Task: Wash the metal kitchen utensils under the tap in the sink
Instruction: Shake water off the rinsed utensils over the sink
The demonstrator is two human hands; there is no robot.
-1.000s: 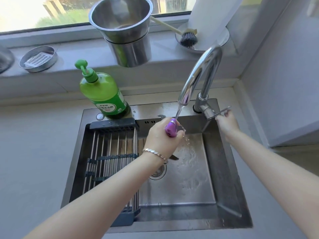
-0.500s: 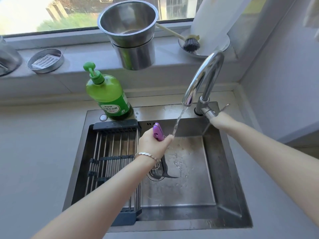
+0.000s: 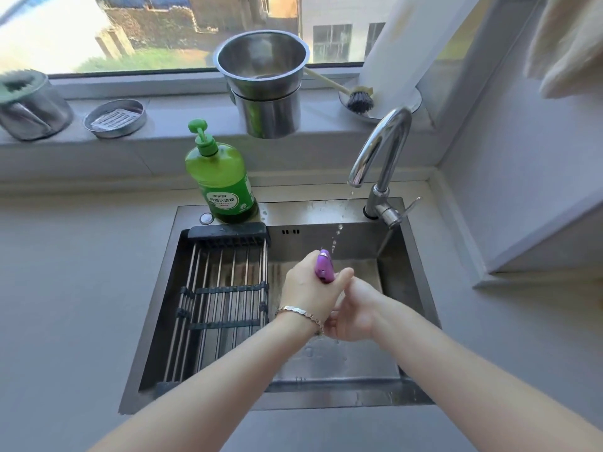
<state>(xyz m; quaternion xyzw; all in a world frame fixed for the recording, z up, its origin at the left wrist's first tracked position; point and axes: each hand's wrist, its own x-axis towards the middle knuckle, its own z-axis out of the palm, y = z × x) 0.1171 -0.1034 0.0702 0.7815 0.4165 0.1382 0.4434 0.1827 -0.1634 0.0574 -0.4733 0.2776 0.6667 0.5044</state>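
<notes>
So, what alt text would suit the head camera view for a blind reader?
Over a steel sink, the left hand grips a purple-handled utensil, the right hand close beside it. The tap only drips; a green soap bottle stands behind.

Rack (image 3: 222,305) in sink (image 3: 319,212) L; soap btl (image 3: 222,181) behind; tap (image 3: 381,151) R.

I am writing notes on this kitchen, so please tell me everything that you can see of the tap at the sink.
The tap is shiny metal, chrome by its look; its tall neck curves over and points its mouth down into the sink. Its short base stands at the right of the sink's back ledge, and a thin lever sticks out to the right. Only drops fall from the mouth, no full stream. Nothing touches it.
</notes>
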